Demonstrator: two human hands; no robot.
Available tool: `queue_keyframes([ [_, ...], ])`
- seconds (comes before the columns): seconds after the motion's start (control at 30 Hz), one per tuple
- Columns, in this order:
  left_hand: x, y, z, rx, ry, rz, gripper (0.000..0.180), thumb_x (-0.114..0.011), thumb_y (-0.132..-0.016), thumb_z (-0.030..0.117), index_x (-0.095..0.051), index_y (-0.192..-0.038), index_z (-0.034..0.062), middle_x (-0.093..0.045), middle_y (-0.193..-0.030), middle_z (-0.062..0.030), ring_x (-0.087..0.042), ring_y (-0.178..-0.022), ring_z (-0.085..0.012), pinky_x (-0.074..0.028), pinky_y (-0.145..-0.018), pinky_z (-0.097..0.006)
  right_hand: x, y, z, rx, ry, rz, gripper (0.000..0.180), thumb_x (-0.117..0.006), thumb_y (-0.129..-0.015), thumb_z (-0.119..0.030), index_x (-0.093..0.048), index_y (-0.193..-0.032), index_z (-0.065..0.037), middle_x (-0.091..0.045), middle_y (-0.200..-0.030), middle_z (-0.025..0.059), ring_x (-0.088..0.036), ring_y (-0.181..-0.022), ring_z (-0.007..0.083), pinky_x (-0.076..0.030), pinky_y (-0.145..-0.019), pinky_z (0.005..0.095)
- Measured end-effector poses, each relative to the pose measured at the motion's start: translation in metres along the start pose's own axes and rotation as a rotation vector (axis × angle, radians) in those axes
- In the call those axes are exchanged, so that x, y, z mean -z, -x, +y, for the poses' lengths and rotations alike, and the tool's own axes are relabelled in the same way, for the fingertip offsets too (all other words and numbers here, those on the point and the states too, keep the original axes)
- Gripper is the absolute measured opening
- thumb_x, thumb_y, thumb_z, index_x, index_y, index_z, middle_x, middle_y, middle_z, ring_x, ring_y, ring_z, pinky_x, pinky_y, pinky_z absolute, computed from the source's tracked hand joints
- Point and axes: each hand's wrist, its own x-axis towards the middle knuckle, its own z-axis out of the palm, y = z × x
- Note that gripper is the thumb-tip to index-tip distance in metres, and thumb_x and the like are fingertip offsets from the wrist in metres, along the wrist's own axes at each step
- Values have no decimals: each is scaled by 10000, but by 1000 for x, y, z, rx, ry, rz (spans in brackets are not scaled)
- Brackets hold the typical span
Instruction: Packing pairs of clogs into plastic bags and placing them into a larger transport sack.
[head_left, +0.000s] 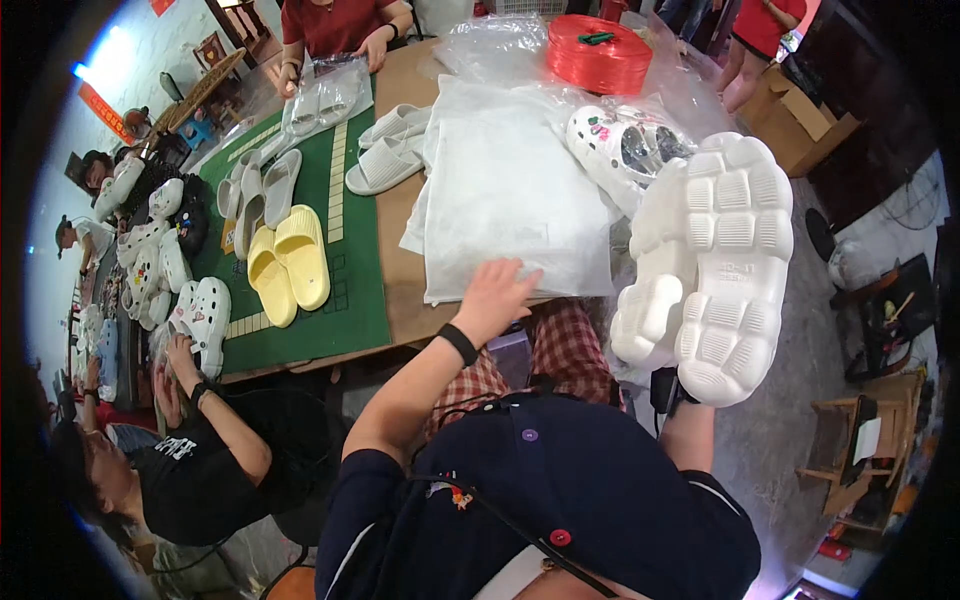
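Observation:
My left hand (497, 296) lies at the near edge of a stack of white plastic bags (510, 200), its fingers stretched out over the top bag. Held up on the right is a pair of white clogs (735, 260), with thick, blocky, ridged soles turned toward me. My right forearm (690, 435) rises behind them; the clogs hide the hand that grips them. Just beyond, a white clog with charms (610, 145) lies in clear plastic on the table, beside the bag stack.
Left of the bags lie pale grey slides (385, 165) and yellow slides (287, 262) on a green mat (350, 290). A red twine roll (598, 55) sits at the back. Across the table, a person's hands (375, 48) handle bagged slides; another person works beside charmed white clogs (205, 320) at left.

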Motion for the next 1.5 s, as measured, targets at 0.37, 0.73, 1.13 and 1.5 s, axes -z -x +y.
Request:
queue_keyframes([
  [0.37, -30, -48, 23, -211, -107, -182, 402, -689, -746, 296, -558, -1082, 117, -557, -952, -72, -562, -920, -237, -450, -767, -378, 24, 23, -10, 80, -10, -18, 582, -493, -891, -379, -434, -1315, 15, -555, -1230, 191, -570, -1083, 314, -483, -905, 451],
  [0.73, -10, -92, 20, -51, 172, -315, 236, -538, -880, 260, -619, -960, 53, -603, -861, -174, -608, -825, -327, -478, -745, -440, 27, 8, -13, 123, -44, -20, 595, -477, -891, -396, -432, -1319, 15, -551, -1235, 192, -565, -1090, 317, -479, -910, 453],
  [1.13, 135, -224, -144, 311, 872, 293, 233, -429, -938, 173, -553, -969, -22, -608, -920, -173, -610, -881, -307, -488, -739, -385, 26, 20, -8, 79, -89, -33, 609, -461, -892, -415, -429, -1323, 14, -548, -1240, 193, -560, -1097, 321, -474, -916, 455],
  [1.5, 166, -292, -104, 293, -489, 446, 251, -477, -885, 252, -576, -1064, 108, -618, -1008, -96, -592, -879, -268, -477, -823, -402, 29, 25, -6, 77, -90, -34, 622, -446, -892, -431, -427, -1326, 14, -544, -1245, 194, -555, -1104, 324, -469, -921, 457],
])
